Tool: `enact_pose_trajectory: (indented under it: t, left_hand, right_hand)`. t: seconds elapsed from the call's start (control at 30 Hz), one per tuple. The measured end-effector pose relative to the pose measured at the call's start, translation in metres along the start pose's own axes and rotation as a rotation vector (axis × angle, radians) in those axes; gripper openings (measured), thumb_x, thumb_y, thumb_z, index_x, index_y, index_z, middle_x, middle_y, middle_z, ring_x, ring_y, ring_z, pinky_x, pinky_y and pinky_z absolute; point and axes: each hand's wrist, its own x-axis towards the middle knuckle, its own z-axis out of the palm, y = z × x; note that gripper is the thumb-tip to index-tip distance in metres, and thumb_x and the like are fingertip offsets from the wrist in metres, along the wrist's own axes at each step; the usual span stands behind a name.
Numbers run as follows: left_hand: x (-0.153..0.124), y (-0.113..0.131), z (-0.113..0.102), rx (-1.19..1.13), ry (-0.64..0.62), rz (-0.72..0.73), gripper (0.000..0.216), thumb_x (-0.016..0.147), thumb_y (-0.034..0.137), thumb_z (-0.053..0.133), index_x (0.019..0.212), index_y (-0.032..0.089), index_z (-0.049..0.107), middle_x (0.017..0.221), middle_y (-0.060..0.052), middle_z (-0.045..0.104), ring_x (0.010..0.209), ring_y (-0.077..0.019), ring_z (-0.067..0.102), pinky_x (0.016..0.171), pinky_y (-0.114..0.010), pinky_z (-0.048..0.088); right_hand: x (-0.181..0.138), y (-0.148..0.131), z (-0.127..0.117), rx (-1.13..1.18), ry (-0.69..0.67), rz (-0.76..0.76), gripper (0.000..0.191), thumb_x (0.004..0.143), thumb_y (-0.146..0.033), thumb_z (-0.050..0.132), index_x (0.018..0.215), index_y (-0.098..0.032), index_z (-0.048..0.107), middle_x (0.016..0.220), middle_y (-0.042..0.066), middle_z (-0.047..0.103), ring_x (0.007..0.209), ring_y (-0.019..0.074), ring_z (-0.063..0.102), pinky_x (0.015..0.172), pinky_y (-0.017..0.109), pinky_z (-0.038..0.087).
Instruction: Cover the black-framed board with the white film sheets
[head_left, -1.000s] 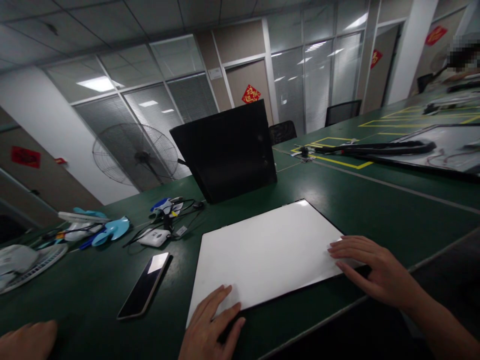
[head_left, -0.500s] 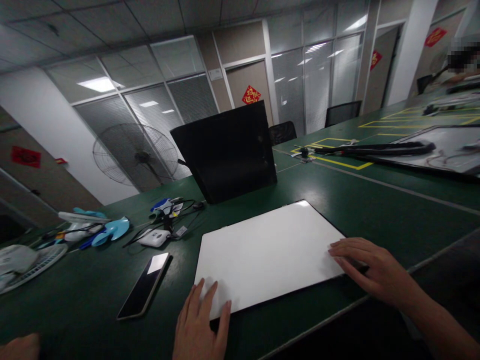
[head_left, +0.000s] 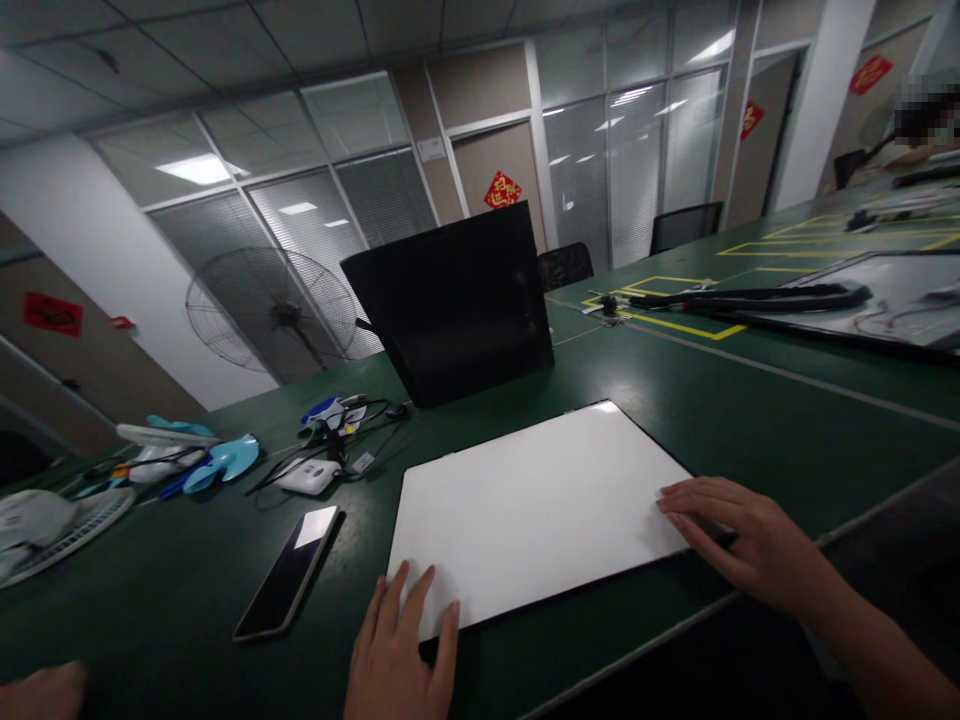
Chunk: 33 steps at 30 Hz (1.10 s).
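At the near edge of the green table [head_left: 795, 420], the white panel [head_left: 532, 510] lies flat, with a hand at each near corner. Left hand [head_left: 397, 650]: fingers fanned wide, tips over the near-left corner. Right hand [head_left: 757, 545]: fingers close together along the right edge, thumb just below them; cannot tell whether it pinches the edge or only rests there.

Change over the last second: left hand shifted leftward and fingers spread; right hand nearly the same. Panel position essentially unchanged; I read this as adjusted hand placement rather than a moved panel. A third hand [head_left: 45, 693], blurred at lower left, has drawn toward the frame edge.

Surface, left of panel: phone [head_left: 281, 585], face up; beyond it, a white device [head_left: 309, 475] among cables; farther left, light-blue blades [head_left: 232, 462]. Behind the panel, a black board [head_left: 457, 310] stands tilted. To its right, yellow tape [head_left: 720, 332] outlines.

Room: wire-cage fan [head_left: 285, 312], mesh-backed chair [head_left: 686, 228], glass partitions [head_left: 630, 180], door with red sign [head_left: 502, 190].
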Motion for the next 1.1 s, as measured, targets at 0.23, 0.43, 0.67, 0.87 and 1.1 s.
enact_pose_trajectory:
  t: [0.23, 0.43, 0.67, 0.87, 1.1]
  left_hand:
    - [-0.0005, -0.0043, 0.0015, 0.012, -0.011, 0.024, 0.05, 0.092, 0.05, 0.061, 0.137, 0.029, 0.066, 0.148, -0.008, 0.06, 0.139, -0.0391, 0.054, 0.102, -0.06, 0.056]
    - [-0.0001, -0.0041, 0.0007, 0.053, 0.015, 0.059, 0.049, 0.091, 0.048, 0.062, 0.135, 0.027, 0.067, 0.146, -0.009, 0.063, 0.135, -0.0371, 0.058, 0.1, -0.056, 0.058]
    - [-0.0001, -0.0046, 0.0018, 0.056, 0.011, 0.061, 0.048, 0.092, 0.047, 0.061, 0.135, 0.028, 0.067, 0.146, -0.008, 0.062, 0.137, -0.0362, 0.056, 0.103, -0.055, 0.057]
    - [-0.0011, -0.0069, 0.0038, 0.048, 0.001, 0.077, 0.05, 0.092, 0.049, 0.06, 0.137, 0.028, 0.066, 0.147, -0.008, 0.062, 0.138, -0.0375, 0.055, 0.102, -0.057, 0.057]
    - [-0.0008, -0.0043, 0.0007, 0.077, 0.004, 0.059, 0.049, 0.093, 0.049, 0.059, 0.136, 0.027, 0.066, 0.147, -0.008, 0.061, 0.137, -0.0371, 0.056, 0.101, -0.056, 0.057]
  right_hand:
    - [-0.0001, 0.0016, 0.001, -0.003, 0.002, -0.008, 0.025, 0.095, -0.035, 0.058, 0.113, -0.028, 0.075, 0.116, 0.005, 0.073, 0.108, 0.0224, 0.069, 0.097, 0.042, 0.06]
    - [-0.0013, 0.0032, 0.0017, -0.003, -0.003, -0.006, 0.025, 0.095, -0.035, 0.058, 0.113, -0.029, 0.075, 0.115, 0.004, 0.073, 0.107, 0.0218, 0.07, 0.096, 0.041, 0.06]
    - [0.0004, -0.0001, 0.0016, -0.002, 0.023, 0.01, 0.026, 0.095, -0.037, 0.058, 0.111, -0.027, 0.076, 0.113, 0.006, 0.074, 0.106, 0.0227, 0.07, 0.096, 0.042, 0.06]
    - [-0.0004, 0.0025, 0.0017, -0.016, 0.008, -0.017, 0.026, 0.096, -0.035, 0.057, 0.114, -0.028, 0.074, 0.116, 0.005, 0.073, 0.107, 0.0216, 0.069, 0.095, 0.041, 0.06]
    - [-0.0035, 0.0054, 0.0043, -0.017, -0.001, -0.011, 0.026, 0.097, -0.034, 0.058, 0.116, -0.029, 0.074, 0.118, 0.004, 0.072, 0.109, 0.0213, 0.069, 0.097, 0.042, 0.06]
